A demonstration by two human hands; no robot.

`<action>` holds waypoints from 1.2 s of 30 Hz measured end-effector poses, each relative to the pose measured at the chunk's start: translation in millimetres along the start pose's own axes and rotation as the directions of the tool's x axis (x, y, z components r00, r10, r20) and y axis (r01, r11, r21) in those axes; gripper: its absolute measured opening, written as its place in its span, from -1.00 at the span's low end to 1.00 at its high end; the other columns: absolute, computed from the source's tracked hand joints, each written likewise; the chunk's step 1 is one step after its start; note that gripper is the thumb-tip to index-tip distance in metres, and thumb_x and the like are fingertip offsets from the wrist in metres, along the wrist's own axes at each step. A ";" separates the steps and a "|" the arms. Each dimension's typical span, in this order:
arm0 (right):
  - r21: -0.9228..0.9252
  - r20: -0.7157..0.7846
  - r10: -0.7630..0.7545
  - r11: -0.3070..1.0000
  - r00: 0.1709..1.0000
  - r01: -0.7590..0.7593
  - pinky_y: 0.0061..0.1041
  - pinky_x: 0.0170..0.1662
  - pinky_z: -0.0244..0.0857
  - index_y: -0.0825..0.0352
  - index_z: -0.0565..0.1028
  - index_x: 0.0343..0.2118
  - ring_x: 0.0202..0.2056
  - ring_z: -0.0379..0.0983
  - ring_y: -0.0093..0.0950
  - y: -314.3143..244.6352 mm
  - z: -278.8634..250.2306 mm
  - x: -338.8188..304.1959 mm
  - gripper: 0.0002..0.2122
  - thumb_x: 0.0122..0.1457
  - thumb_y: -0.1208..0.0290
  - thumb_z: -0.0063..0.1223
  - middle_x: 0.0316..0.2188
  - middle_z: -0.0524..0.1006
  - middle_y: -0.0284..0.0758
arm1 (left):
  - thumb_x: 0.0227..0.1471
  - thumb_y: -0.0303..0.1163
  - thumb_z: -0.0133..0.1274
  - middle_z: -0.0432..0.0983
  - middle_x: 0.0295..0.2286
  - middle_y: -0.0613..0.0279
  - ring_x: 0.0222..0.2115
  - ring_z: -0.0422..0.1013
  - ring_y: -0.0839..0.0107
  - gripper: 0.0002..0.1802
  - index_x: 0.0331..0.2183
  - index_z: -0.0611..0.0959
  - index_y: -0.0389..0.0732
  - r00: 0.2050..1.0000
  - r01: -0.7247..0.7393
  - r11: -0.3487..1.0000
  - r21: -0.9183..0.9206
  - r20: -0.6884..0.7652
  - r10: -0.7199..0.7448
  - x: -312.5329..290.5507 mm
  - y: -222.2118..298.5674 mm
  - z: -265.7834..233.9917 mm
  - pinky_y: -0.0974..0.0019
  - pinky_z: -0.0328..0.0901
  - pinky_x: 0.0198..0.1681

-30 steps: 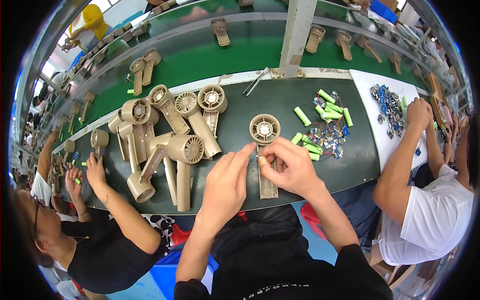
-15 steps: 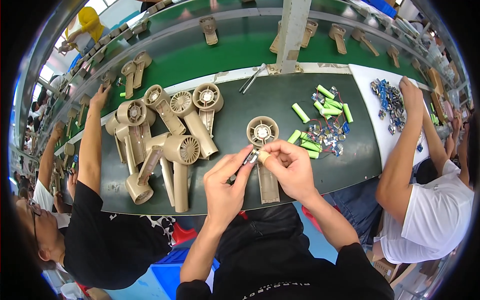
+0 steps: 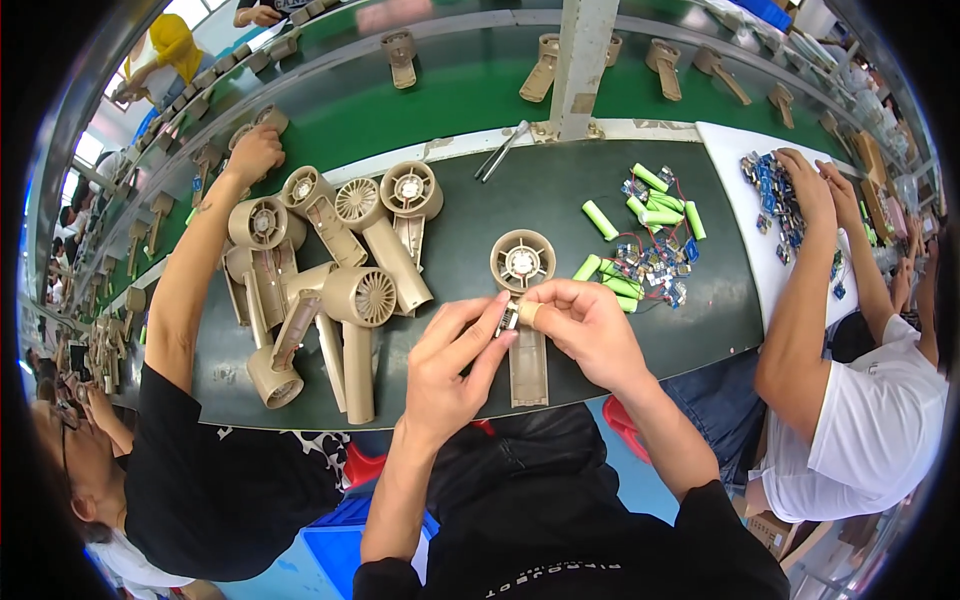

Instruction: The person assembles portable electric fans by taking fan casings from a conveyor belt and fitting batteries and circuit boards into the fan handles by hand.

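My left hand (image 3: 446, 368) pinches a small circuit board (image 3: 508, 320) between thumb and fingertips. Close against it, my right hand (image 3: 592, 335) is closed in a pinch, and a beige cover wraps one of its fingertips. What those right fingers hold is hidden. Both hands are above an open beige handheld fan body (image 3: 528, 375), which lies on the dark table with its round fan head (image 3: 523, 262) pointing away from me. Several green battery cells (image 3: 600, 221), wired to small boards (image 3: 655, 272), are heaped to the right of my hands.
Beige fan housings (image 3: 362, 297) are piled at the left. Tweezers (image 3: 503, 152) lie near a metal post (image 3: 580, 75). Beyond runs a green conveyor (image 3: 460, 95) with more housings. A co-worker's arm (image 3: 190, 270) reaches over at left; another's hands (image 3: 810, 185) touch boards on a white surface (image 3: 728, 165).
My hands stay together over the fan body, and the circuit board has turned slightly. The left co-worker's hand has moved farther right over the conveyor. Housings on the belt have shifted left.
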State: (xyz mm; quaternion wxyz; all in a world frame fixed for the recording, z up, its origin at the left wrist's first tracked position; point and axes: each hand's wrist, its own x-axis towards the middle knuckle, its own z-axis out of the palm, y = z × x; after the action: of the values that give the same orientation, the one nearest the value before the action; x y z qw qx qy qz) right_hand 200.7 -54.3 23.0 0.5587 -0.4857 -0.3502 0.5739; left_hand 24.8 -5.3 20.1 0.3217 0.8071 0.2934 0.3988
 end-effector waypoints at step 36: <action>-0.797 0.264 -0.690 0.238 0.674 0.556 -0.55 -0.56 0.35 0.41 0.52 -0.35 -0.59 0.48 -0.49 11.8 5.5 10.5 -0.86 0.00 0.63 0.22 -0.44 0.51 -0.30 | -0.02 -0.71 0.16 0.58 -0.29 0.03 -0.32 0.50 0.28 -0.60 -0.07 0.63 -0.38 0.995 -0.035 0.999 0.008 -0.098 0.035 -7.4 -15.0 9.7 0.36 0.39 -0.25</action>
State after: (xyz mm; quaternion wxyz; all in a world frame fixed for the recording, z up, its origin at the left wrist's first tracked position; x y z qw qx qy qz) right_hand 193.0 -44.8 11.7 0.4613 -0.5460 -0.6988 0.0279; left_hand 25.8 -4.2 0.8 0.2974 0.7925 0.2958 0.4427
